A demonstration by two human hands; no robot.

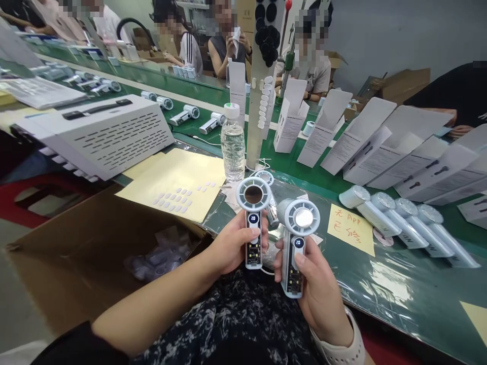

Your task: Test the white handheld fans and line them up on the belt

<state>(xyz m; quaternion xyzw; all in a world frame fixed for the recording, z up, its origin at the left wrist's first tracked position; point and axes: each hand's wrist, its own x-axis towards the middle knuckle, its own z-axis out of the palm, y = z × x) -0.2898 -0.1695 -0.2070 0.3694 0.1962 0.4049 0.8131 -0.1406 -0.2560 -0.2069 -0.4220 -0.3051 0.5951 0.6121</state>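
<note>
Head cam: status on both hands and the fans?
Left hand holding a handheld fan, display reading 20. Right hand holding a second fan, also reading 20. Third fan just behind them; water bottle beyond.

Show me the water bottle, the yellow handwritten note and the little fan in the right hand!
Water bottle (pixel 233 149): head view, on the middle of its body.
Yellow handwritten note (pixel 350 229): head view, on its middle.
Handheld fan (pixel 303 218): head view, on the silver centre of its round head.
</note>
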